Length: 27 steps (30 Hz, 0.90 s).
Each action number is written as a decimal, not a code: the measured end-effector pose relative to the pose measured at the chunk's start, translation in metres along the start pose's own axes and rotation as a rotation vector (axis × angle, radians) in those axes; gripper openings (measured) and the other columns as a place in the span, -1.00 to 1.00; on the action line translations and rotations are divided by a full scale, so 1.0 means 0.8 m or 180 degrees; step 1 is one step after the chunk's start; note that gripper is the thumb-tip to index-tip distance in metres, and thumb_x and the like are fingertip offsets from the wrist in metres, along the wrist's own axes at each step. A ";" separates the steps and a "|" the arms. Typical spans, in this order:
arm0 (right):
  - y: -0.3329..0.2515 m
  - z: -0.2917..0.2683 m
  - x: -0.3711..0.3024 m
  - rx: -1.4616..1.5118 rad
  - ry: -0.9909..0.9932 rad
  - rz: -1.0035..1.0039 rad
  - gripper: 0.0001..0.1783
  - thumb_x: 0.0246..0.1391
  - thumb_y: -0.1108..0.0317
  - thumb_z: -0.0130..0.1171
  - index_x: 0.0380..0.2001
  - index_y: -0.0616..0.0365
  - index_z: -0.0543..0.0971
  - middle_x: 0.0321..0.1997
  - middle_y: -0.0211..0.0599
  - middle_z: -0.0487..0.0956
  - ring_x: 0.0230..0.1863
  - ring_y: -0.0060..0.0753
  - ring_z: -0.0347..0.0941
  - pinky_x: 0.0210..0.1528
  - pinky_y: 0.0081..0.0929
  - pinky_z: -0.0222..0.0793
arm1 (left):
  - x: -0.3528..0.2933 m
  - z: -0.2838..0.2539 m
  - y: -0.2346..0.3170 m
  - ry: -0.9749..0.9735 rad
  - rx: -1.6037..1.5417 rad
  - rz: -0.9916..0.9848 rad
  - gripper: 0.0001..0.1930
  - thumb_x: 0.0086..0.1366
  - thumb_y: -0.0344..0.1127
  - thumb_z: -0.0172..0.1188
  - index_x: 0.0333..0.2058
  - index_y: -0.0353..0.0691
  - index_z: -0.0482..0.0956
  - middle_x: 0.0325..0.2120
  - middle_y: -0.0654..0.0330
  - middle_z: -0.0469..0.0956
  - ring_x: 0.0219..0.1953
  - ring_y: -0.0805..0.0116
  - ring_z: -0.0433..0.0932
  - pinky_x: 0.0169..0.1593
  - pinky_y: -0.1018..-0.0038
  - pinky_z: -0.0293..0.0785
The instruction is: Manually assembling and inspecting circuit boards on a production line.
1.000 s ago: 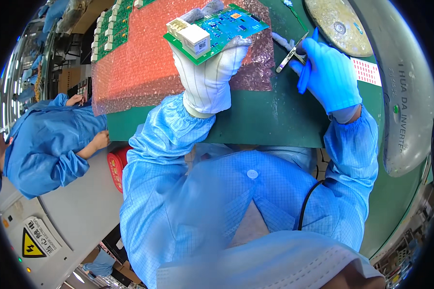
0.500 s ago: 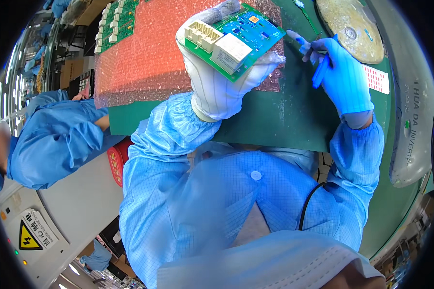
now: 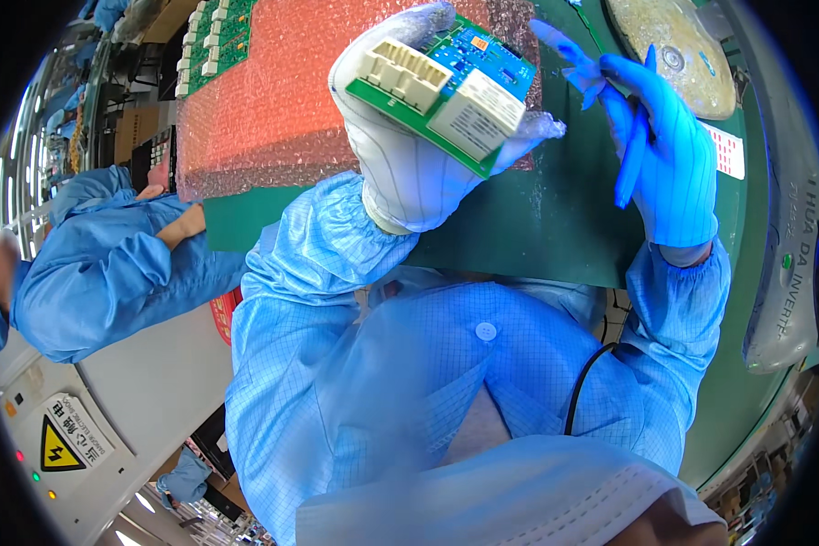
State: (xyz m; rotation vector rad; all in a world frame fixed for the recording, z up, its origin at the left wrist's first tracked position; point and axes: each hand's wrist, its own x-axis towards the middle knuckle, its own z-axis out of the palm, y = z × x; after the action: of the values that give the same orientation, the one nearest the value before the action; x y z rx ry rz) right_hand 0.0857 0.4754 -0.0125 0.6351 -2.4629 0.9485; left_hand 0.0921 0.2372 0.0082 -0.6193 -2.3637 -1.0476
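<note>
My left hand, in a white striped glove, grips a green circuit board by its edges, thumb and fingers on opposite sides. The board is tilted over the table, its component side showing. It carries cream connectors and a white box-shaped component along the near edge. To the right, my gloved right hand, lit blue, has a slim pen-like stick between its fingers. Its index finger stretches toward the board without touching it. The stick's exact kind is hard to make out in the blue light.
Pink bubble wrap covers the green table at left, with more circuit boards at its far left. A round tan disc, a sheet of red marks and a long grey casing stand right. A co-worker's blue sleeve is at left.
The board has tilted in my left hand, so its connectors and white component face me more. My right hand has shifted slightly right and nearer, its index finger stretched out further and the stick more upright.
</note>
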 end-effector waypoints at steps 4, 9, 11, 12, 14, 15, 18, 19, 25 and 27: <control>0.016 0.004 -0.003 -0.0066 0.0227 0.0805 -0.67 0.21 0.45 0.21 0.04 0.14 0.49 -0.27 -0.32 0.60 -0.33 -0.54 0.50 -0.19 -0.57 0.46 | -0.022 0.007 -0.021 -0.0893 -0.0479 -0.0476 -0.29 -0.02 -0.19 0.55 0.10 -0.14 0.41 -0.20 0.24 0.60 -0.18 0.28 0.59 -0.06 0.29 0.54; 0.006 -0.001 0.000 -0.0162 0.0784 0.0543 -0.74 0.19 0.39 0.26 -0.06 0.14 0.55 -0.27 -0.35 0.63 -0.33 -0.53 0.55 -0.25 -0.59 0.47 | -0.020 0.016 -0.026 -0.0556 -0.0297 0.0231 -0.23 -0.02 -0.13 0.54 0.14 -0.12 0.35 -0.03 0.17 0.51 -0.05 0.18 0.53 0.01 0.24 0.50; 0.007 -0.001 0.005 -0.0404 0.0530 0.0887 -0.76 0.19 0.36 0.26 -0.09 0.11 0.57 -0.31 -0.36 0.64 -0.36 -0.53 0.56 -0.29 -0.60 0.47 | -0.018 0.024 -0.025 0.0071 -0.0125 0.0466 -0.19 -0.04 -0.12 0.54 0.17 -0.11 0.32 0.02 0.14 0.46 -0.01 0.14 0.50 0.04 0.20 0.49; 0.009 0.001 0.007 -0.0653 0.0287 0.1219 -0.78 0.18 0.33 0.27 -0.11 0.08 0.59 -0.35 -0.38 0.64 -0.39 -0.53 0.58 -0.32 -0.60 0.47 | -0.017 0.026 -0.026 0.0383 -0.0033 0.0582 -0.16 -0.04 -0.12 0.54 0.19 -0.11 0.30 0.04 0.13 0.44 0.01 0.12 0.49 0.05 0.18 0.48; 0.009 0.000 0.010 -0.0896 0.0576 0.0922 -0.78 0.18 0.30 0.27 -0.11 0.03 0.59 -0.44 -0.40 0.62 -0.45 -0.53 0.57 -0.38 -0.61 0.45 | -0.022 0.022 -0.026 0.0709 0.0074 0.0727 -0.14 -0.05 -0.11 0.55 0.20 -0.10 0.28 0.07 0.11 0.42 0.03 0.10 0.47 0.07 0.15 0.47; 0.010 0.000 0.012 -0.1140 0.0860 0.0632 -0.78 0.18 0.26 0.28 -0.11 -0.03 0.60 -0.52 -0.42 0.60 -0.51 -0.54 0.57 -0.44 -0.61 0.42 | -0.032 0.016 -0.033 -0.0109 -0.0051 0.0384 -0.17 -0.07 -0.15 0.55 0.17 -0.10 0.31 0.04 0.12 0.43 0.02 0.11 0.47 0.04 0.16 0.48; 0.011 -0.022 0.011 -0.1685 0.0718 0.1191 -0.78 0.16 0.23 0.29 -0.13 -0.08 0.61 -0.64 -0.45 0.53 -0.57 -0.57 0.54 -0.50 -0.61 0.38 | -0.001 0.030 -0.022 -0.0214 -0.0339 0.0161 -0.25 -0.03 -0.28 0.51 0.13 -0.22 0.32 -0.04 0.12 0.48 -0.07 0.23 0.50 -0.03 0.30 0.49; 0.016 -0.021 0.013 -0.1379 0.0616 0.1250 -0.79 0.15 0.22 0.30 -0.14 -0.08 0.61 -0.67 -0.46 0.50 -0.61 -0.57 0.50 -0.53 -0.59 0.35 | 0.011 0.033 -0.016 0.0525 -0.0333 0.0203 -0.30 0.02 -0.38 0.46 0.11 -0.35 0.30 -0.09 0.11 0.51 -0.14 0.35 0.53 -0.08 0.43 0.50; 0.088 -0.007 -0.002 -0.1552 0.0096 0.0624 -0.63 0.21 0.34 0.20 0.08 0.01 0.48 -0.26 -0.36 0.52 -0.29 -0.50 0.51 -0.21 -0.51 0.46 | 0.030 0.044 0.012 0.0684 -0.2437 -0.1241 -0.47 0.06 -0.13 0.43 0.00 -0.07 0.46 -0.06 0.16 0.50 -0.06 0.15 0.50 -0.03 0.20 0.45; 0.119 -0.007 -0.012 -0.2543 -0.0212 -0.0365 -0.53 0.26 0.34 0.13 0.23 -0.04 0.40 -0.08 -0.36 0.51 -0.14 -0.47 0.51 -0.07 -0.48 0.49 | 0.025 0.031 -0.049 0.0771 -0.1760 -0.0247 -0.53 0.10 -0.43 0.36 0.00 -0.37 0.46 -0.20 0.19 0.57 -0.25 0.48 0.54 -0.16 0.53 0.50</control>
State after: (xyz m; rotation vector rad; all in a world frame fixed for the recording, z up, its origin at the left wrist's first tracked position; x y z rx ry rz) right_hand 0.0422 0.5453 -0.0624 0.5063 -2.5330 -0.1342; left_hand 0.0477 0.2367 -0.0168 -0.5492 -1.9000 -1.7277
